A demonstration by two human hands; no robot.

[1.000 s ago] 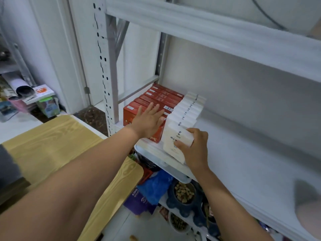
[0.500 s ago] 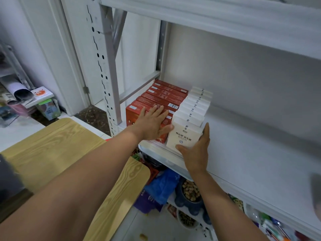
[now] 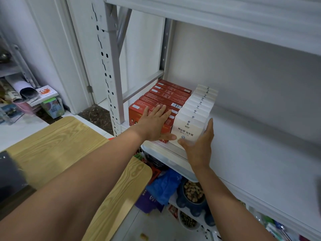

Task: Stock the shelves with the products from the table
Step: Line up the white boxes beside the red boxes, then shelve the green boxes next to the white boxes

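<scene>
Nearest, two bare forearms are reaching out over the wooden counter (image 3: 52,145) toward the white shelf (image 3: 260,162), and a bowl of nuts (image 3: 192,192) is sitting on the level beneath. Further in, the left hand (image 3: 154,124) is lying flat on the tops of the nearest red boxes (image 3: 166,98), its fingers straight and close together, the thumb stretching right toward the bottom corner of the front white box (image 3: 186,131). The right hand (image 3: 199,150) is bracketing that same box, with the thumb lying across its lower front face and the fingers (image 3: 209,129) running straight up along its right side, pressing rather than curling round it. So the row of white boxes (image 3: 199,106) is sitting between the two hands, and the right hand is the nearer to it. That row is running its long axis from the shelf's front edge back toward the rear wall, leaning slightly right, and it is touching the red row on its left, which is running the same way. Squaring the white row up looks like the step in hand, calling for a push back and leftward from the right hand while the left one is steadying the red row. Counting front to back, the red boxes are showing six or seven tops and the white ones about ten; the rearmost are blurring together, so neither count is firm.
</scene>
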